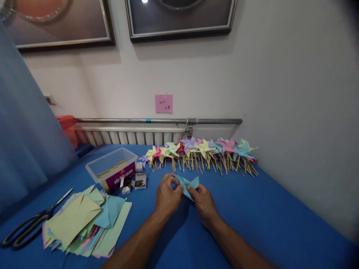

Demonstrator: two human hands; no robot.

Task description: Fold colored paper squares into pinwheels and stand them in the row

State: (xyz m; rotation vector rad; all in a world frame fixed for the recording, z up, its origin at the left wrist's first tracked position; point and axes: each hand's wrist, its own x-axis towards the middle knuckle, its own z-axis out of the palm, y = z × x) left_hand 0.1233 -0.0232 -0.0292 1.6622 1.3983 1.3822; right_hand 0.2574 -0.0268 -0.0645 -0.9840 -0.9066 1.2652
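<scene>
His left hand (167, 197) curls over, fingers pinching the near-left corner of a folded teal paper (188, 185) above the blue table (252, 216). The paper's long axis slants upward to the right. His right hand (203, 203) pinches its lower edge.

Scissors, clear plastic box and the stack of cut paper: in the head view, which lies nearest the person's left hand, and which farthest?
From the left hand:
1. Clear plastic box, up and to its left.
2. Stack of cut paper, left, near the table's front.
3. Scissors, far left edge.
</scene>
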